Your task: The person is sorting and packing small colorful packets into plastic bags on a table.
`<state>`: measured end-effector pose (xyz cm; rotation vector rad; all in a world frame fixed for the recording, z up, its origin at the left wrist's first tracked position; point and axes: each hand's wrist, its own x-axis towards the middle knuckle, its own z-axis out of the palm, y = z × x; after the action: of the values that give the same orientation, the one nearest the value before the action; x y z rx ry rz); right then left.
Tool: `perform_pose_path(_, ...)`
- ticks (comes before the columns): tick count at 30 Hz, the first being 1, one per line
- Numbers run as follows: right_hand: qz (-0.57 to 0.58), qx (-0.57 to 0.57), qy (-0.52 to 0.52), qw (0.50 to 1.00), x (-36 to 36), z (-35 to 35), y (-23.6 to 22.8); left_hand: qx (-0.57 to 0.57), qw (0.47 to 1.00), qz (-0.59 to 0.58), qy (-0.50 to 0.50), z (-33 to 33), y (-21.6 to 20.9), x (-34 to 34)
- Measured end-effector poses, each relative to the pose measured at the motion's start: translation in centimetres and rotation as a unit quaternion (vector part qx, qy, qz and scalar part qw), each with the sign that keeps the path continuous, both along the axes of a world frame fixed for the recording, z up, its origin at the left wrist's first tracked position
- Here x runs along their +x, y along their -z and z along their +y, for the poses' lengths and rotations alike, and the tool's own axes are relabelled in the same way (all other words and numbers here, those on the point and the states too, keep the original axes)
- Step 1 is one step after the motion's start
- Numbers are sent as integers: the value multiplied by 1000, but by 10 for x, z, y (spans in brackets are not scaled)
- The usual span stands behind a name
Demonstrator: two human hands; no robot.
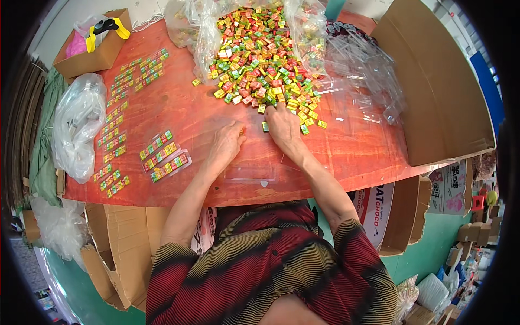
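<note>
The loose heap of small red, yellow and green boxes lies on the red wooden table. My right hand reaches the heap's near edge, its grip I cannot tell; my left hand pinches a small orange piece. Hasty raking could make boxes slide.

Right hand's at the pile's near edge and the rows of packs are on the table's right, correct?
No: the head view shows the rows of packs on the left of the table. The right hand is indeed at the near edge of the pile.
</note>
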<state>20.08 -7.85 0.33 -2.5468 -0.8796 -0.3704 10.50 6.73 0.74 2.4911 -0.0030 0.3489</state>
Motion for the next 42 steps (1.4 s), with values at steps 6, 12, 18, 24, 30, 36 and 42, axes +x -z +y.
perform_pose_path(6, 4, 31, -18, 999, -9, 1, 1, 14, 997, 51, -57, -3, 0, 2)
perform_pose_path(12, -9, 48, -57, 997, -45, 6, 3, -24, 997, 59, -36, 1, 0, -6)
perform_pose_path(18, 98, 31, -91, 990, -20, -39, -18, -34, 999, 21, -4, -10, 0, -7)
perform_pose_path(24, 28, 2, -95, 995, -4, -27, -3, -73, 997, 29, -9, -25, 7, 5)
perform_pose_path(30, 1, -55, -52, 997, 0, -24, 4, -56, 998, 3, -9, -28, 17, 13)
perform_pose_path(36, -19, -112, -10, 993, -10, -12, 1, -24, 997, 57, 45, -22, 4, 27)
perform_pose_path(42, 80, 39, -67, 994, -11, -29, -20, -21, 999, 36, 23, -30, 3, 29)
